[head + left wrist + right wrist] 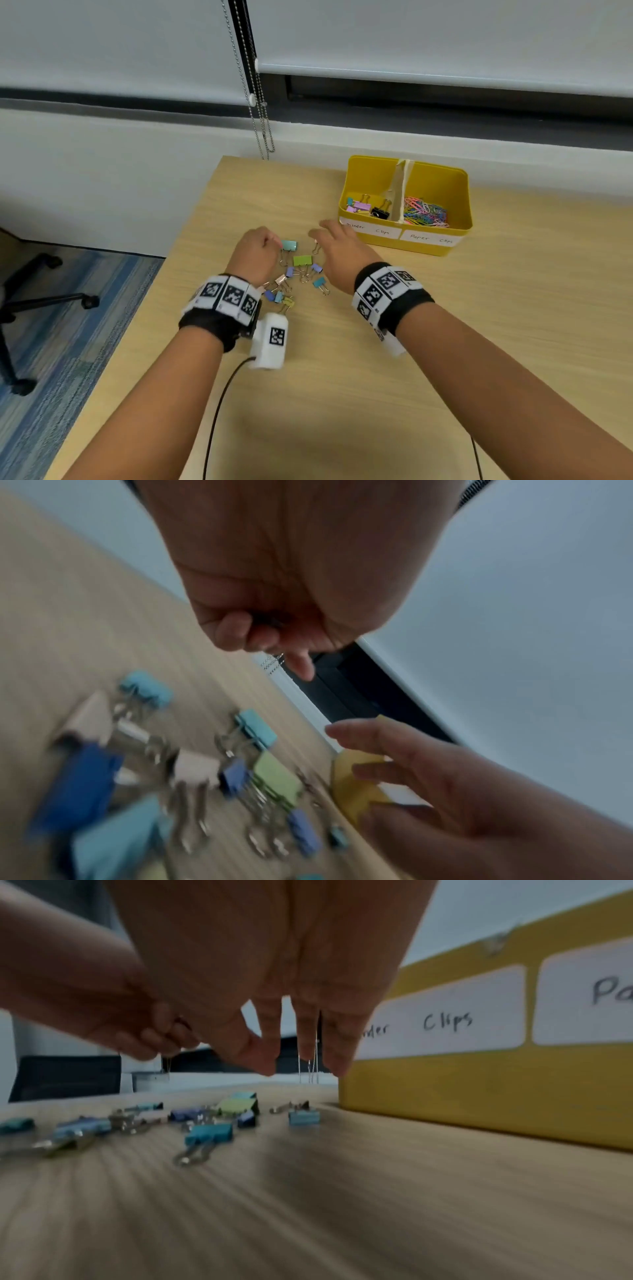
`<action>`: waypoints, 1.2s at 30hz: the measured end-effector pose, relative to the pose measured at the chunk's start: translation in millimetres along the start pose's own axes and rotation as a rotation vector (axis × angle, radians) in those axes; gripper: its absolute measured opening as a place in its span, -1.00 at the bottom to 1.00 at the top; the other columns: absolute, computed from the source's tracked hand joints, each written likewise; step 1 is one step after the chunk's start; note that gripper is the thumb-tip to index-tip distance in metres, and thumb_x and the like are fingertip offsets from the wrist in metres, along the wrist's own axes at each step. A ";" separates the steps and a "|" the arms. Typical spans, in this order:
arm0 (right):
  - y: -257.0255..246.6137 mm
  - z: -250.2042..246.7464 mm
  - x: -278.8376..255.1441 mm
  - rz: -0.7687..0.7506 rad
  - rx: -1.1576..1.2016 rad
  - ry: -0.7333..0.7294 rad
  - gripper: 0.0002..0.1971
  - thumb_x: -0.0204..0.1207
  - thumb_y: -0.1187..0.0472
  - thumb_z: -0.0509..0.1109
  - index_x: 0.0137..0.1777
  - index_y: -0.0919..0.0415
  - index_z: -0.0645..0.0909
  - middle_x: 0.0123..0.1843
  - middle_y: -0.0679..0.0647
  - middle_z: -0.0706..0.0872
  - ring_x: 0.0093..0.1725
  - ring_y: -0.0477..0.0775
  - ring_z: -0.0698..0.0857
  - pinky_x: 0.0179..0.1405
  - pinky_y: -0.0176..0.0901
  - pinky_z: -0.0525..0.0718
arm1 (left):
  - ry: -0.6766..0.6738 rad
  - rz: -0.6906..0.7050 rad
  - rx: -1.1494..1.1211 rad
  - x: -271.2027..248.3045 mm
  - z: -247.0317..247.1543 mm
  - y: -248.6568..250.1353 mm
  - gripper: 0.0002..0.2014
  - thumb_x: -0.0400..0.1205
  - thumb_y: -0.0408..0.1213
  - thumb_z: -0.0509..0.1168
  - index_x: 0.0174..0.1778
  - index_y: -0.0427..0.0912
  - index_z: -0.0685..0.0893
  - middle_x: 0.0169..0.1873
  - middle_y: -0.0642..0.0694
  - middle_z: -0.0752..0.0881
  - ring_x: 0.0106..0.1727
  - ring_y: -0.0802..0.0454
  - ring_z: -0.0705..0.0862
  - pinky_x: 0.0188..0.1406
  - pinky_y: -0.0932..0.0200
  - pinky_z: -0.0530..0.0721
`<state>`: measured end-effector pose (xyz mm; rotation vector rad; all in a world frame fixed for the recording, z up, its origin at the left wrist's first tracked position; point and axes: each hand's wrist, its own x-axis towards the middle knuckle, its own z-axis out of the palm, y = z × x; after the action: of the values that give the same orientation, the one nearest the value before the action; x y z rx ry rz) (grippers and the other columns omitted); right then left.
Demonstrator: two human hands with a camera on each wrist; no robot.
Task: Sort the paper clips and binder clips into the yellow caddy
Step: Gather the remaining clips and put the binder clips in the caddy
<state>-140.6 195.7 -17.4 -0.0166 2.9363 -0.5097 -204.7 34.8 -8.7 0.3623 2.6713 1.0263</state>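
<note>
While the left grip (257,247) is curled, contents unclear, the right grip (337,244) hovers spread, binder clips (302,261) just near-left of it, yellow caddy (404,240) far-right.

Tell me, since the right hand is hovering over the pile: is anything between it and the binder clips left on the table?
Nothing visible. The right hand hangs open over the loose binder clips, with only air beneath its fingers. The left hand sits beside the pile, and the yellow caddy stands off to the right.

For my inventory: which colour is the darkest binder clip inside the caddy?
Black; the head view shows it best.
</note>
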 end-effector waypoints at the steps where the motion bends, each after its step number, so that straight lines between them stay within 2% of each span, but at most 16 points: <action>1: -0.9 3.4 4.6 0.019 -0.039 -0.086 -0.25 0.44 0.45 0.29 0.59 0.04 0.13 0.67 0.12 0.05 0.60 0.26 0.13 0.45 0.15 0.46 | -0.005 -0.018 0.053 10.7 1.1 -2.0 -0.78 0.67 -0.27 0.10 0.01 -0.27 0.61 0.06 -0.15 0.62 -0.05 -0.05 0.61 -0.09 0.11 0.51; 3: -2.6 8.4 6.7 0.022 -0.112 -0.175 -0.21 0.44 0.46 0.29 0.61 0.00 0.09 0.70 0.11 -0.04 0.61 0.28 0.12 0.44 0.15 0.46 | -0.058 -0.081 0.172 26.6 8.7 -6.1 -0.68 0.61 -0.08 0.22 0.12 -0.25 0.56 0.12 -0.18 0.57 0.00 -0.12 0.65 -0.04 0.02 0.63; 5: -4.6 11.6 1.7 0.029 -0.162 -0.173 -0.36 0.50 0.46 0.23 0.57 0.10 0.21 0.65 0.17 0.10 0.55 0.27 0.23 0.36 0.10 0.50 | -0.113 -0.112 0.333 36.8 18.6 -12.4 -0.47 0.52 0.12 0.33 0.14 -0.30 0.52 0.10 -0.23 0.60 0.01 -0.18 0.67 -0.10 0.00 0.65; 7: -2.7 13.0 -5.8 0.042 -0.181 -0.093 -0.52 0.54 0.47 0.16 0.47 0.23 0.36 0.50 0.21 0.29 0.44 0.24 0.33 0.24 0.04 0.55 | -0.130 -0.097 0.428 41.6 26.9 -14.4 -0.38 0.48 0.17 0.37 0.16 -0.34 0.49 0.10 -0.28 0.61 0.05 -0.23 0.66 -0.12 -0.01 0.60; 11: 2.8 19.1 -11.9 0.107 -0.133 -0.037 -0.60 0.50 0.50 0.14 0.33 0.31 0.41 0.33 0.24 0.40 0.31 0.26 0.40 0.15 0.06 0.55 | -0.113 -0.070 0.413 42.1 33.5 -12.8 -0.46 0.52 0.04 0.34 0.18 -0.37 0.47 0.09 -0.28 0.61 0.06 -0.25 0.64 -0.06 -0.03 0.61; 13: 3.4 20.5 -12.7 0.190 -0.058 -0.055 -0.61 0.46 0.45 0.21 0.30 0.30 0.41 0.30 0.25 0.40 0.26 0.27 0.43 0.14 0.05 0.53 | -0.116 -0.083 0.323 42.5 30.7 -9.3 -0.54 0.57 0.03 0.22 0.10 -0.35 0.49 -0.09 -0.22 0.59 -0.13 -0.19 0.62 -0.22 0.04 0.56; 15: 8.7 19.1 -15.2 0.289 0.072 -0.076 -0.63 0.43 0.34 0.34 0.24 0.28 0.44 0.22 0.22 0.43 0.17 0.24 0.49 0.08 0.00 0.56 | -0.185 -0.123 0.037 41.4 20.3 -3.4 -0.69 0.58 -0.01 0.12 -0.09 -0.24 0.48 -0.36 -0.09 0.48 -0.40 -0.05 0.44 -0.40 0.15 0.40; 18: 22.3 16.6 -24.0 0.406 0.512 0.001 -0.82 0.40 0.27 0.43 -0.02 0.20 0.54 -0.02 0.11 0.54 -0.10 0.08 0.56 -0.12 -0.13 0.54 | -0.413 -0.314 -0.962 26.9 0.3 0.2 -0.86 0.47 -0.16 0.12 -0.25 -0.16 0.42 -0.43 -0.02 0.36 -0.47 0.07 0.33 -0.50 0.24 0.38; 20: 26.2 12.1 -35.0 0.465 1.016 0.102 -0.91 0.48 0.35 0.37 -0.18 0.17 0.55 -0.17 0.07 0.62 -0.23 0.01 0.59 -0.22 -0.20 0.62 | -0.558 -0.294 -1.450 13.8 -11.6 -6.0 -0.80 0.39 -0.15 0.16 -0.17 -0.18 0.46 -0.37 -0.03 0.43 -0.40 0.09 0.40 -0.46 0.25 0.45; 23: 25.3 3.4 -49.9 0.540 1.858 0.148 -0.80 0.53 0.45 0.12 -0.23 0.23 0.50 -0.26 0.14 0.64 -0.30 0.05 0.60 -0.43 -0.27 0.70 | -0.601 -0.258 -1.593 5.2 -17.7 -9.8 -0.70 0.37 -0.02 0.19 -0.16 -0.18 0.51 -0.34 -0.03 0.48 -0.33 0.08 0.39 -0.40 0.24 0.43; 24: 23.6 2.0 -52.5 0.556 2.004 0.118 -0.81 0.51 0.42 0.08 -0.22 0.23 0.48 -0.26 0.16 0.64 -0.31 0.07 0.60 -0.43 -0.26 0.71 | -0.590 -0.291 -1.570 4.2 -15.4 -9.0 -0.72 0.41 0.01 0.19 -0.21 -0.15 0.51 -0.37 -0.02 0.48 -0.37 0.09 0.39 -0.43 0.26 0.42; 26: 19.3 4.5 -53.2 0.562 2.089 0.050 -0.86 0.51 0.28 0.11 -0.23 0.20 0.46 -0.26 0.15 0.64 -0.32 0.07 0.61 -0.41 -0.25 0.70 | -0.546 -0.402 -1.435 4.5 -7.0 -5.4 -0.71 0.55 0.01 0.15 -0.38 -0.11 0.46 -0.48 0.02 0.45 -0.48 0.13 0.38 -0.54 0.31 0.41; 28: 14.7 12.7 -47.1 0.610 2.024 0.021 -0.82 0.54 0.15 0.22 -0.28 0.16 0.46 -0.34 0.10 0.62 -0.39 0.02 0.59 -0.49 -0.29 0.64 | -0.474 -0.474 -1.237 6.2 1.3 -2.5 -0.65 0.65 -0.09 0.09 -0.46 -0.11 0.39 -0.55 0.01 0.41 -0.54 0.12 0.38 -0.57 0.30 0.39; 30: 12.3 20.6 -37.6 0.638 1.698 0.063 -0.78 0.55 0.14 0.33 -0.31 0.13 0.44 -0.41 0.07 0.55 -0.49 -0.04 0.50 -0.59 -0.32 0.51 | -0.395 -0.424 -0.968 8.5 4.5 -0.3 -0.69 0.68 -0.20 0.06 -0.40 -0.14 0.41 -0.49 -0.03 0.42 -0.50 0.08 0.39 -0.50 0.24 0.38; 33: 5.9 25.4 -26.9 0.465 0.803 0.135 -0.80 0.48 0.18 0.43 -0.26 0.12 0.44 -0.38 -0.01 0.52 -0.44 -0.08 0.47 -0.48 -0.32 0.45 | -0.290 -0.101 -0.217 11.3 5.7 -1.9 -0.82 0.72 -0.23 0.05 -0.07 -0.19 0.52 -0.33 0.00 0.54 -0.38 0.10 0.50 -0.33 0.21 0.46; 36: -8.7 23.8 -18.4 0.347 0.375 -0.067 -0.68 0.45 0.11 0.44 0.08 0.17 0.41 -0.21 0.06 0.57 -0.22 0.09 0.57 -0.25 -0.17 0.47 | -0.264 0.119 0.220 14.9 13.3 0.5 -0.78 0.69 -0.20 0.12 0.12 -0.26 0.54 -0.16 -0.15 0.69 -0.18 -0.11 0.65 -0.30 0.13 0.53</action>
<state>-118.8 180.3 -33.7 0.4979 2.6459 -0.9614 -214.3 48.1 -20.1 0.6593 2.5489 0.6607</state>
